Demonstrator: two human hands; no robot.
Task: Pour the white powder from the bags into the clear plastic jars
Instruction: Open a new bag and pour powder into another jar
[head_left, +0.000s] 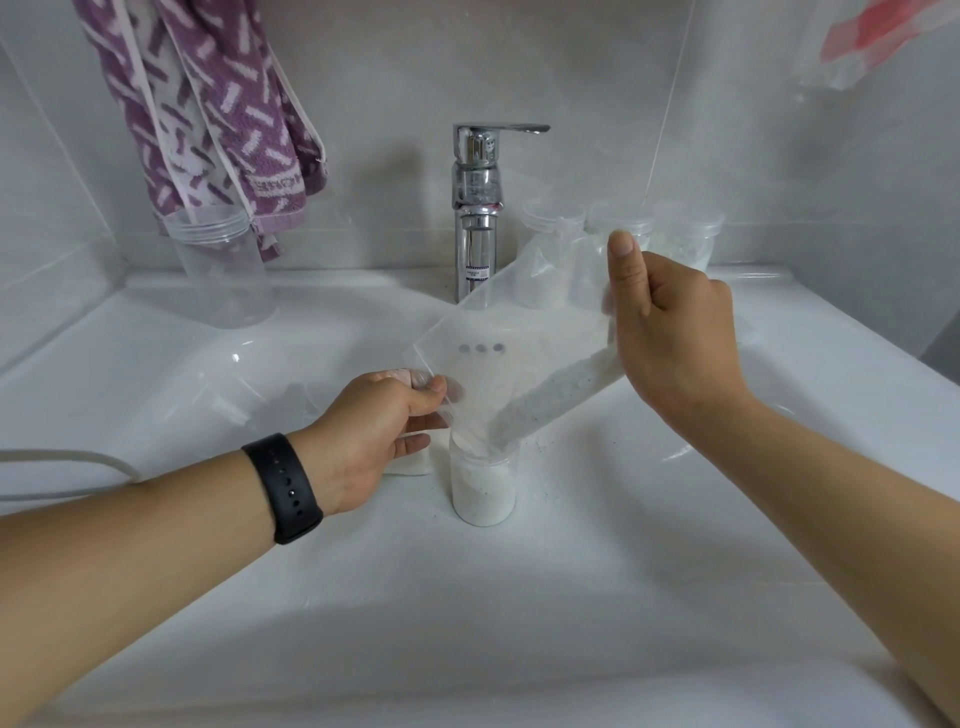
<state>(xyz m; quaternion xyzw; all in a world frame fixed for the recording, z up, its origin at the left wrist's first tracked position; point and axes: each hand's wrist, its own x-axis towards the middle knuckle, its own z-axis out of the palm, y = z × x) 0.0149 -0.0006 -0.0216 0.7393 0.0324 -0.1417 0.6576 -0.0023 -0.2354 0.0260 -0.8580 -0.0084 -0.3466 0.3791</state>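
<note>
A clear plastic bag (511, 332) is tilted over a small clear jar (483, 486) that stands in the white sink basin. White powder (558, 392) lies in a strip along the bag's lower edge and runs down to the jar's mouth. The jar is mostly full of white powder. My left hand (382, 431) pinches the bag's lower left corner just beside the jar. My right hand (670, 338) grips the bag's raised right end, thumb pointing up.
A chrome faucet (478, 208) stands behind the basin (260, 597). An empty clear jar (223, 270) is on the back left ledge under a purple towel (218, 109). Several clear jars with powder (680, 234) stand at the back right. A flat bag (260, 400) lies left in the basin.
</note>
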